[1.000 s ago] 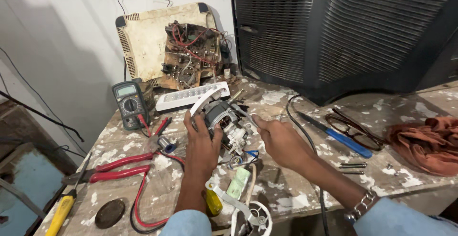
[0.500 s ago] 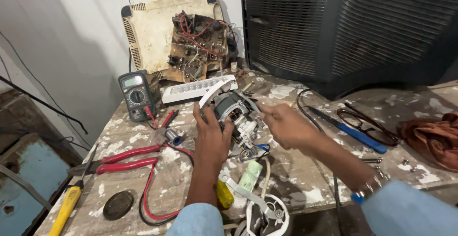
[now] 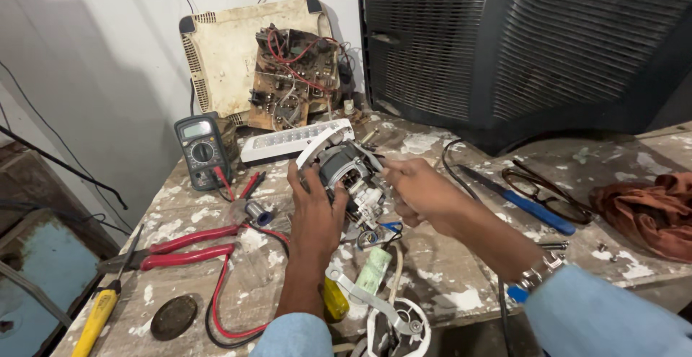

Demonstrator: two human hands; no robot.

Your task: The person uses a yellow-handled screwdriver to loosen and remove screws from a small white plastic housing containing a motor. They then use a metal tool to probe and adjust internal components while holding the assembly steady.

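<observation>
Hands have hardly shifted over the last second: your left hand [image 3: 317,205] still cups the small electric motor [image 3: 346,177] from the near side at frame centre, fingers curled around its body, while your right hand [image 3: 422,195] has closed in against the motor's right end, fingertips pinched on a thin metal part there, so the work on that end is under way, not finished. The view itself has slid, so the bench things sit further right than before. Counting from the left: one yellow-handled screwdriver [image 3: 97,314] at lower left, one pair of red-handled pliers [image 3: 173,249], one dark round disc [image 3: 173,317], one multimeter [image 3: 202,148] with red leads, one cream casing with a circuit board [image 3: 292,76] leaning at the wall, one white light bar [image 3: 295,140] behind the motor, one green cylinder [image 3: 373,270] below it, one blue-handled screwdriver [image 3: 533,209], one pair of glasses [image 3: 548,191], one rust-coloured cloth [image 3: 645,209] at far right.
</observation>
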